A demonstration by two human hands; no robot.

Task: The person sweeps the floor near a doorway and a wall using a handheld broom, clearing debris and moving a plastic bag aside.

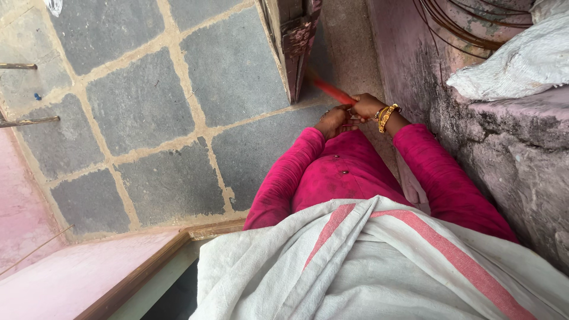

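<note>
At the upper middle of the head view, in front of the person's chest, both hands meet on a red handle (332, 91): a thin, straight, smooth-looking rod, red-orange, kind of tool not identifiable since only a short run of it shows. Long axis runs diagonally, from the hands at lower right up and to the left; far end points toward the foot of a worn wooden door frame (294, 41) and looks blurred there, so its tip cannot be made out. Right hand (366, 105) is clenched round the near end of the handle, fingers wrapped over it; gold bangles (386, 116) sit on that wrist. Left hand (333, 121) lies just beside and below the right, fingers curled inward toward the handle; whether it actually grasps the rod or only rests against the other hand cannot be told from this angle. Both arms in magenta sleeves (438, 178), knit or soft woven cloth, with small buttons down the front of the garment. Over the lap, a pale grey coarse-weave cloth (367, 266) with broad red-pink stripes, folded in loose creases. Floor: dark grey square stone slabs (139, 101), rough matte surface, set in wide sandy mortar joints. Right side: a rough plastered wall ledge (510, 148), mauve, chipped and pitted, bearing a white woven sack (521, 59). Lower left: a smooth pink surface edged by a brown wooden strip (142, 275). Two rusty metal rods (26, 121) project in from the left edge
</note>
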